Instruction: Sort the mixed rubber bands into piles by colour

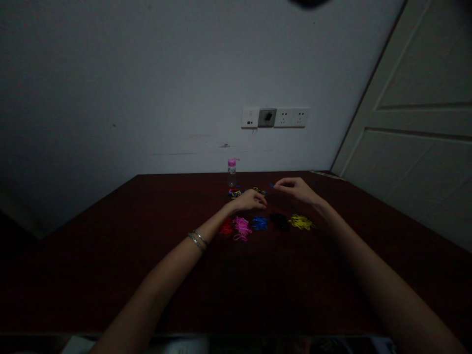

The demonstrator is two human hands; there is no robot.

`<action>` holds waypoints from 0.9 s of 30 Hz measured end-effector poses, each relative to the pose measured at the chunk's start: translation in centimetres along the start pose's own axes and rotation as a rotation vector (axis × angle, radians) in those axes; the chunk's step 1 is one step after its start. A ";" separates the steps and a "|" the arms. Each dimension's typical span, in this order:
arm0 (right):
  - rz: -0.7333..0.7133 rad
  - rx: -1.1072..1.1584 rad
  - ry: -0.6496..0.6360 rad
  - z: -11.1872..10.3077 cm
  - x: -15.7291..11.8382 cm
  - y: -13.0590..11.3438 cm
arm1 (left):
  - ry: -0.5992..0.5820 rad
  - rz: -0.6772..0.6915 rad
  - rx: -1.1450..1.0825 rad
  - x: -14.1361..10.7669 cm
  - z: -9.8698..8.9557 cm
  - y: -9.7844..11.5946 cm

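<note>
My right hand (295, 189) pinches a small blue band (272, 186) above the table, right of the mixed pile. Over the table's middle is my left hand (250, 200), its fingers curled; anything between them is too small to tell. Behind it lie mixed coloured bands (234, 193), partly hidden by the hand. Nearer to me, a row of sorted piles runs from left to right: red bands (226, 226), pink bands (242, 227), blue bands (260, 223), black bands (279, 221) and yellow bands (301, 221).
A clear bottle with a pink cap (231, 172) stands behind the mixed bands on the dark red table (236, 290). The wall behind carries sockets (291, 117) and a switch (267, 117). A pale door (416, 123) is at the right.
</note>
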State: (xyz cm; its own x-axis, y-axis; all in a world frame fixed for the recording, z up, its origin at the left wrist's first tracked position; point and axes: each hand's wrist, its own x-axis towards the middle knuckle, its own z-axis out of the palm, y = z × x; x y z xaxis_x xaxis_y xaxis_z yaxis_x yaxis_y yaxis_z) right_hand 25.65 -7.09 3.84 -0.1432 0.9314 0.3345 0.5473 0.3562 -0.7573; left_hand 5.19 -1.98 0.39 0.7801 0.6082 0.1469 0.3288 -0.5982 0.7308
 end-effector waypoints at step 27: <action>0.060 -0.044 -0.240 2.5 0.0 2.6 | 0.188 -0.177 0.220 -1.7 -4.1 -4.7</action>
State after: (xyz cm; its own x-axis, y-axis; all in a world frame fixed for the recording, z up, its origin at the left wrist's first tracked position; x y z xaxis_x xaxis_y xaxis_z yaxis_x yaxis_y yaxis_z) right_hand 24.99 -5.99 0.45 -0.2985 0.9437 0.1425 0.5951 0.3008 -0.7452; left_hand 0.13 1.95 -0.59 0.5955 0.7862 0.1655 0.5733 -0.5601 0.5979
